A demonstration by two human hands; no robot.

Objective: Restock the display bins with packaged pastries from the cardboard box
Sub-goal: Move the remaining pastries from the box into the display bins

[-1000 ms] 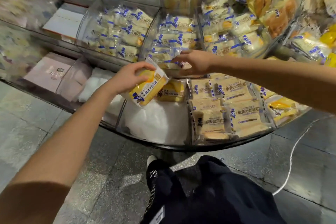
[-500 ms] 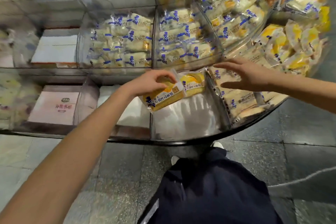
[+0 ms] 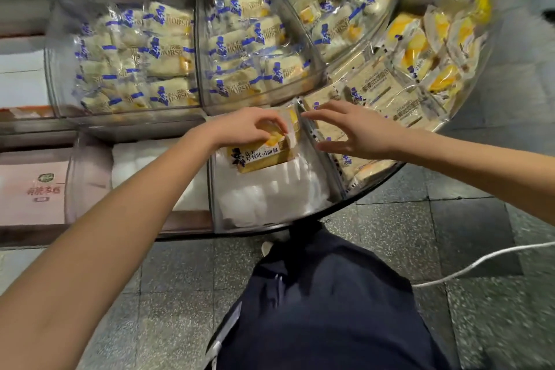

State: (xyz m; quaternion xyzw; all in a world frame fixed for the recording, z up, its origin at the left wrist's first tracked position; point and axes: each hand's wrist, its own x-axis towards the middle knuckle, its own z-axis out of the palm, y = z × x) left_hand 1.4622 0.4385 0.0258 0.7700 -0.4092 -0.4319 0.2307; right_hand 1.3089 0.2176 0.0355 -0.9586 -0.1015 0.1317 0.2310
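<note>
navy cloth of the person's trousers (image 3: 315, 309) fills the bottom centre of the frame, over grey speckled floor tiles (image 3: 405, 219).

above that is a clear bin (image 3: 335, 180) lined with white padding (image 3: 270, 198). it holds one yellow pastry packet (image 3: 258, 156), lying flat at the far end of the bin, label up.

left hand (image 3: 246, 129): forearm enters from lower left, fingers curled down, pinching the packet's far end.

right hand (image 3: 360, 132): fingers spread, holding nothing, over the divider. contact with the divider: cannot tell.

judgement: the packet is light, its bread soft and crushable, its film slick. pinch the crimped end seal or span the flat faces; do not squeeze the middle.

beyond, right of centre: a bin of pale packets (image 3: 375, 93). upper left: full bins of blue-banded packets (image 3: 135, 60). the cardboard box is not in frame.
</note>
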